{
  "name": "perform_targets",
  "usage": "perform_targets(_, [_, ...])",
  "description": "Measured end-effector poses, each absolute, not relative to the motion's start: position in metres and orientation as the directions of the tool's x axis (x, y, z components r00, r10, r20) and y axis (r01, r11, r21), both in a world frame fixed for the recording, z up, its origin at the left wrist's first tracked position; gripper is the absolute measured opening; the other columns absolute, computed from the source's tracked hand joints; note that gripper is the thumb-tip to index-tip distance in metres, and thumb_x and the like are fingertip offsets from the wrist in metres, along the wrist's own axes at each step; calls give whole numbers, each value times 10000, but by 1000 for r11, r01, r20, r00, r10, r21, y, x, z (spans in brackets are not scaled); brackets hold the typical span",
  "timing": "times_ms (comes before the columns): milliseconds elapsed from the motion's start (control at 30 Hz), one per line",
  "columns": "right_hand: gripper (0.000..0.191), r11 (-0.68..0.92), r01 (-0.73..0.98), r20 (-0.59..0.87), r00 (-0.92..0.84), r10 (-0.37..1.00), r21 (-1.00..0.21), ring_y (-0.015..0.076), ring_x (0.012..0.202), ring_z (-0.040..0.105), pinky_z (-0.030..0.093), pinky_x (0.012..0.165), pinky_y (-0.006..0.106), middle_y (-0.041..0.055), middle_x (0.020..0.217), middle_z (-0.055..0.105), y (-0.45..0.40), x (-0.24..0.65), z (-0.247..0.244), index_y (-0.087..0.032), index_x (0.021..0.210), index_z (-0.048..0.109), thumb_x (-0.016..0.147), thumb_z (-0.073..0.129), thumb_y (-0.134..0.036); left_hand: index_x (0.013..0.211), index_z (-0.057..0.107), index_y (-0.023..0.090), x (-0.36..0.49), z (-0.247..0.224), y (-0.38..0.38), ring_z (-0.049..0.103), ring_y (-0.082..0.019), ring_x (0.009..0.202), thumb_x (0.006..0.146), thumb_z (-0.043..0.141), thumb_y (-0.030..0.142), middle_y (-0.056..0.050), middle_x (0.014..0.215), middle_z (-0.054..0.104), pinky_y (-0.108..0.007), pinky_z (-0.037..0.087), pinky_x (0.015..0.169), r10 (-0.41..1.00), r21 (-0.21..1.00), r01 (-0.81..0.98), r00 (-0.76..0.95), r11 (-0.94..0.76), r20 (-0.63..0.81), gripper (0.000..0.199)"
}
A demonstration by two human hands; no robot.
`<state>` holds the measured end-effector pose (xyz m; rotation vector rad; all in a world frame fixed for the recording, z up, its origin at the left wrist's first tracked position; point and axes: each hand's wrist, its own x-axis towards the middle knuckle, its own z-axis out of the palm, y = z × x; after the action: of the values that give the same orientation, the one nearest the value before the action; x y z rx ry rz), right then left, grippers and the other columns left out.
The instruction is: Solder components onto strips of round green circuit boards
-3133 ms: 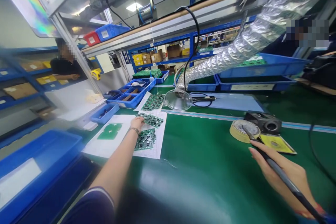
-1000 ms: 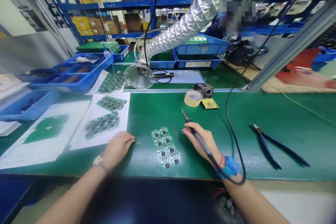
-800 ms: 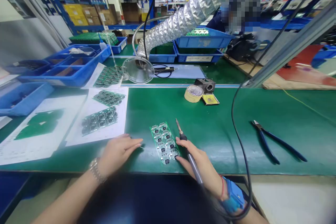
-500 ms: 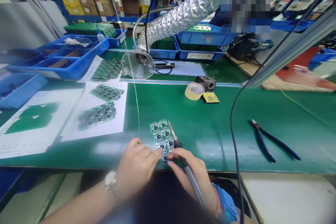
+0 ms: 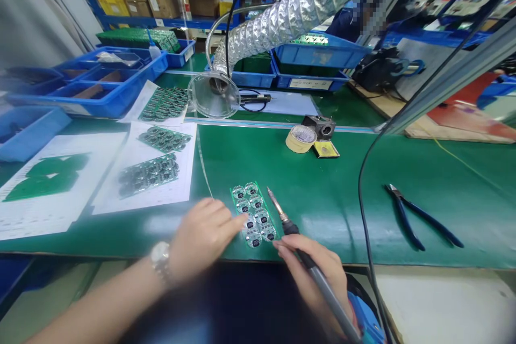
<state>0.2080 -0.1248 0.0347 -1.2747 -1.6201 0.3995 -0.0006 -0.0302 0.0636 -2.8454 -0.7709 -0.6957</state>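
Note:
A green circuit board panel (image 5: 253, 214) with round sections and black chips lies on the green mat, near its front edge. My left hand (image 5: 207, 234) is closed at the panel's left side, its index finger touching the board; a thin solder wire (image 5: 204, 169) runs up from its curled fingers. Held in my right hand (image 5: 312, 266) is a soldering iron (image 5: 298, 244), its metal tip pointing up and left, just right of the panel and apart from it. The thumb and index fingertip of that hand are close to the panel's lower right corner.
Blue-handled cutters (image 5: 415, 215) lie at the right. A round tin (image 5: 300, 138) stands beside a metal iron stand (image 5: 323, 127). More boards rest on white paper (image 5: 183, 188) at the left. A clear fume funnel (image 5: 213, 95), blue bins (image 5: 113, 99) and a person (image 5: 350, 19) are farther back.
My right hand has moved right with the iron, away from the panel, uncovering its lower end. My left hand has shifted slightly left; the wire's lower part has swung left.

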Motion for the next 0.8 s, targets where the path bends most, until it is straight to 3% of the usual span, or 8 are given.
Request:
perform_targets(100, [195, 354, 577, 496, 105, 862, -736, 158, 658, 660, 548, 643, 229, 6, 782, 680, -129, 222, 37, -233, 908, 587, 758, 621, -114, 1012, 608, 237, -26, 77, -6, 573, -194, 859, 854, 488, 204, -15, 777, 646, -389, 409, 816, 466, -80, 574, 732, -815, 497, 202])
perform_targets(233, [164, 342, 589, 484, 98, 869, -732, 154, 569, 649, 559, 580, 229, 15, 766, 680, -136, 234, 40, -229, 890, 590, 759, 620, -135, 1035, 593, 307, -51, 67, 3, 533, -219, 1080, 847, 463, 132, 15, 936, 664, -555, 137, 1049, 539, -68, 655, 672, -752, 508, 288])
perform_targets(300, [159, 355, 587, 479, 63, 876, -728, 149, 562, 646, 549, 551, 213, 14, 758, 677, -138, 235, 41, -223, 884, 593, 757, 617, -129, 1042, 593, 286, -52, 51, -3, 540, -220, 1081, 843, 460, 110, 10, 943, 668, -549, 126, 1060, 551, -30, 643, 679, -765, 485, 297])
perform_targets(433, [142, 354, 589, 448, 15, 894, -726, 145, 596, 641, 529, 567, 208, 6, 720, 661, -137, 232, 36, -212, 859, 594, 763, 603, -109, 1068, 579, 222, -34, 28, -25, 597, -211, 955, 848, 467, 139, -19, 889, 675, -543, 204, 1035, 574, 87, 601, 695, -794, 433, 260])
perform_targets(533, [157, 362, 559, 430, -10, 903, -746, 145, 612, 627, 518, 579, 226, 11, 733, 650, -131, 223, 29, -214, 873, 590, 774, 584, -93, 1077, 557, 190, -8, 28, -42, 615, -165, 788, 853, 488, 215, -28, 853, 666, -526, 267, 1012, 596, 356, 486, 726, -798, 345, 235])
perform_targets(600, [168, 375, 532, 428, -25, 903, -759, 144, 612, 618, 513, 583, 235, 14, 734, 645, -126, 216, 26, -216, 887, 587, 781, 571, -87, 946, 589, 184, 7, 35, -49, 599, -136, 704, 860, 485, 231, -10, 775, 654, -410, 418, 896, 635, 569, 412, 724, -712, 270, 143])
perform_targets(667, [166, 384, 516, 429, -35, 903, -766, 142, 607, 615, 513, 581, 236, 14, 729, 645, -121, 211, 26, -218, 891, 588, 784, 567, -91, 783, 593, 182, 14, 43, -47, 574, -114, 651, 864, 479, 223, 8, 695, 628, -267, 470, 692, 677, 713, 371, 709, -595, 196, 146])
perform_targets(800, [146, 397, 539, 447, -40, 893, -743, 144, 621, 628, 522, 601, 236, 19, 745, 661, -109, 214, 29, -216, 893, 596, 791, 569, -114, 707, 592, 180, 7, 59, -15, 536, -94, 623, 856, 483, 228, 21, 661, 586, -203, 416, 591, 692, 743, 396, 712, -539, 122, 191])
